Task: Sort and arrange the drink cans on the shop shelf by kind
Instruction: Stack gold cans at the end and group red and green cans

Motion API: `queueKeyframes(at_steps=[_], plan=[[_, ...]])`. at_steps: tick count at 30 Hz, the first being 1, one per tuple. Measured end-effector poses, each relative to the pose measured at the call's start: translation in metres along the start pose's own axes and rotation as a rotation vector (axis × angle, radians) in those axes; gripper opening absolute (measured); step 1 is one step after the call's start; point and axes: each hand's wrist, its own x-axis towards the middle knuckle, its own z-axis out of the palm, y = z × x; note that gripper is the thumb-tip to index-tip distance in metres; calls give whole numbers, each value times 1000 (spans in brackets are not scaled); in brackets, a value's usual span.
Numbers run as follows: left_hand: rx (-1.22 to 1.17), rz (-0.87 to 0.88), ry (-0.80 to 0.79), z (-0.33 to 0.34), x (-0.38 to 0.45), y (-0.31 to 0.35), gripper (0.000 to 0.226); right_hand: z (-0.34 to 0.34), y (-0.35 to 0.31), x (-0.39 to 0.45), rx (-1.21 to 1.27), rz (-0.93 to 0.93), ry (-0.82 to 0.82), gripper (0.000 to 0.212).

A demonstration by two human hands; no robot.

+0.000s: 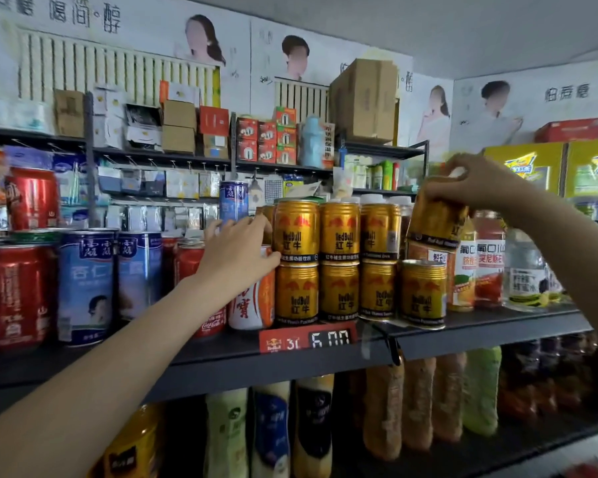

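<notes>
Gold can [437, 220], held tilted above the right end of the gold stack, over the single front-row gold can [423, 293] that has nothing on it yet. Grasp: right hand [477, 182] is clamped over the can's top from above, fingers curled round the rim; the can's base is free and not yet seated.

Gold stack [337, 260]: two tiers, three cans wide at the front, lower tier standing on the shelf [480, 331], upper tier resting rim-on-rim. Left hand [237, 251] is laid against the stack's left edge w/ fingers fairly straight, touching the upper-left gold can [296, 231] and reaching over the orange-and-white can [252, 298]; nothing is seen to be gripped by it.

Risks, judged:
- Tilted can set down off-centre on the lower rim → slip toward the shelf edge, since that lower can stands nearest the front lip.
- Neighbouring upper-tier can could be nudged on descent; the upper tier is held by rims only, so a row topple is plausible.
- Bottles [477, 267] just beside on the right may be struck by the wrist or can.
- If bracing at the left is withdrawn early, sideways push is unopposed.

Adj. stock: blue cans [85, 288], red cans [14, 294] to the left; price tag [308, 339] on the shelf lip.
</notes>
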Motion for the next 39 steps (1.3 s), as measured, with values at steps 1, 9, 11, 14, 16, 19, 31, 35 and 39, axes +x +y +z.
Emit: queueKeyframes(at_steps=[1, 9, 11, 14, 16, 19, 31, 35, 39], plan=[[-12, -8, 24, 0, 0, 1, 42, 3, 1, 2, -69, -12, -23, 32], [-68, -18, 176, 5, 3, 13, 42, 32, 22, 8, -217, -35, -74, 36], [-72, -20, 204, 8, 3, 17, 42, 36, 25, 4, -234, -36, -74, 47], [-80, -22, 246, 11, 1, 23, 42, 48, 39, -12, -181, 12, -1, 86], [-84, -14, 286, 11, 0, 26, 41, 59, 48, -27, -83, 49, 50, 103], [-83, -7, 319, 11, 1, 33, 40, 72, 59, -43, -18, 43, 136, 109], [-107, -22, 282, 4, -8, 25, 41, 87, -9, -62, -205, -227, 375, 65], [-122, -100, 275, -11, -21, -12, 34, 115, -58, -69, -65, -403, 232, 54], [-101, -154, 271, -31, -36, -51, 29, 155, -92, -76, -35, -509, 80, 49]])
